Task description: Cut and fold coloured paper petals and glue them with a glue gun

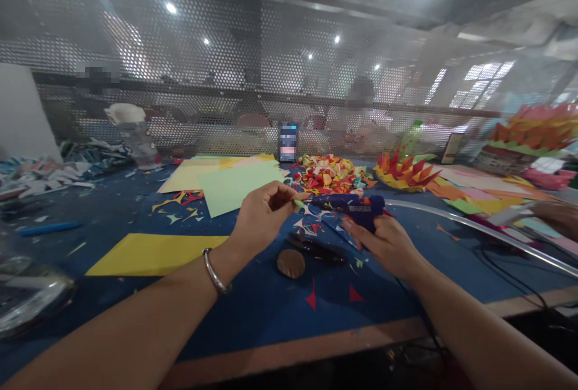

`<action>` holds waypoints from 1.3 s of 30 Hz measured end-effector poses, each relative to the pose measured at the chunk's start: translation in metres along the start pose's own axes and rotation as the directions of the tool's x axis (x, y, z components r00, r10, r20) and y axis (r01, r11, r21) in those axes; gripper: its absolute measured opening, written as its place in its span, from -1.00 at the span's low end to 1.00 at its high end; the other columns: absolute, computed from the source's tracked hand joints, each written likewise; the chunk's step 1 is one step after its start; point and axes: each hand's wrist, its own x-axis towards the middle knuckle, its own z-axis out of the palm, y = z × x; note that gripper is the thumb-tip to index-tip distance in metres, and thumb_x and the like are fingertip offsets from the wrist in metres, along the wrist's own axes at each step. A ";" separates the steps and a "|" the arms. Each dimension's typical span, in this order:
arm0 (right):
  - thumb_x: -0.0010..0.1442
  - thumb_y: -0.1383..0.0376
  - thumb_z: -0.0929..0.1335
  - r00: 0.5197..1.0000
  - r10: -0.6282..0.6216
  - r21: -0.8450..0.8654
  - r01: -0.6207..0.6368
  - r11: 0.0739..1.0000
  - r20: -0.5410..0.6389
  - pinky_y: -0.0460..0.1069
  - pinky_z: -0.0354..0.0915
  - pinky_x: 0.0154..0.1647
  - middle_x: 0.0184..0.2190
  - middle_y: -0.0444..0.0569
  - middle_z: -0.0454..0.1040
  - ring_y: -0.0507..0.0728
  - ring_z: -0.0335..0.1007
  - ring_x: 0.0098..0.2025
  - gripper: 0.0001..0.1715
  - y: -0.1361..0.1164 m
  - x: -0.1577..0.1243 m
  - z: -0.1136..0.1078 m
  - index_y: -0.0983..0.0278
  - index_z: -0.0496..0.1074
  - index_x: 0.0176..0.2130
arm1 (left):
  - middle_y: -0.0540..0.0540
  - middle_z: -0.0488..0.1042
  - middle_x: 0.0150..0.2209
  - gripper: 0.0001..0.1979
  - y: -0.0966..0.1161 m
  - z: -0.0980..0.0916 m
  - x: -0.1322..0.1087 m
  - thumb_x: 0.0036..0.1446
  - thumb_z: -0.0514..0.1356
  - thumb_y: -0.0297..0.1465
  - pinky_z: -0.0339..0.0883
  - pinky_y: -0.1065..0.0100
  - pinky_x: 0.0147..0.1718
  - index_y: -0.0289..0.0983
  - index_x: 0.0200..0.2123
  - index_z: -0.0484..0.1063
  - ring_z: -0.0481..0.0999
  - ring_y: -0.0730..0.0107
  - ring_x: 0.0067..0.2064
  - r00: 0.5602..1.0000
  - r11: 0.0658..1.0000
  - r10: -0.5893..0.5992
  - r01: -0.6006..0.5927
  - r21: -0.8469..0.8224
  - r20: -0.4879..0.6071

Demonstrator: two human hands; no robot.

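Note:
My right hand (388, 239) grips a blue hot glue gun (356, 204) by its handle, with a long clear glue stick (433, 207) running out of its back. The nozzle points left, close to the fingertips of my left hand (264, 215). Those fingers pinch a small pale green paper piece (298, 203), partly hidden by the hand. Below the gun lie a dark tool, perhaps pliers (316, 248), a brown round disc (291, 263) and red paper scraps (356, 294). Behind the gun sits a pile of small red, yellow and orange paper pieces (332, 173).
Pale green (239, 182) and yellow sheets (153, 254) lie left of centre. A phone (288, 142) stands by the mesh partition. At right are flame-like paper shapes (404, 173) and another person's hand (557, 215). A blue pen-like object (49, 229) and lidded cup (135, 137) are left.

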 end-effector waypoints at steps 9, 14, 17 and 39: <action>0.16 0.01 0.31 0.951 0.292 0.299 -0.311 0.902 0.105 -0.08 0.17 -0.65 -0.72 -0.15 0.32 0.03 0.24 -0.66 -0.55 -0.004 0.005 0.001 0.24 0.28 -0.58 | -0.06 0.50 -0.38 -0.87 0.000 -0.001 0.000 0.00 0.28 -0.38 0.37 0.32 -0.28 -0.27 -0.33 0.45 0.46 0.43 -0.35 0.999 0.995 -0.050 0.048 -0.092 -0.013; 0.09 0.11 0.38 0.884 0.393 0.564 -0.465 0.683 0.252 -0.15 0.11 -0.74 -0.70 -0.21 0.28 -0.02 0.20 -0.67 -0.70 0.001 0.008 0.001 0.26 0.29 -0.47 | -0.03 0.46 -0.41 -0.83 0.002 -0.001 -0.001 -0.11 0.32 -0.45 0.38 0.34 -0.30 -0.29 -0.38 0.43 0.43 0.47 -0.38 0.981 0.952 -0.193 0.193 -0.237 0.023; 0.07 0.16 0.40 0.844 0.434 0.596 -0.533 0.601 0.316 -0.17 0.15 -0.73 -0.68 -0.19 0.30 -0.04 0.21 -0.67 -0.70 0.010 0.009 -0.004 0.29 0.30 -0.50 | -0.03 0.45 -0.40 -0.81 0.002 0.000 -0.002 -0.12 0.32 -0.47 0.39 0.35 -0.31 -0.29 -0.37 0.41 0.44 0.48 -0.37 0.966 0.922 -0.244 0.257 -0.289 0.082; 0.17 -0.03 0.30 0.996 0.091 -0.248 -0.082 0.965 0.023 -0.06 0.19 -0.48 -0.53 -0.11 0.47 0.08 0.36 -0.50 -0.61 0.017 0.009 -0.026 0.23 0.46 -0.36 | -0.06 0.46 -0.42 -0.81 0.003 0.003 -0.005 -0.10 0.31 -0.42 0.38 0.33 -0.35 -0.27 -0.36 0.41 0.43 0.42 -0.40 0.957 0.943 -0.247 0.273 -0.189 0.151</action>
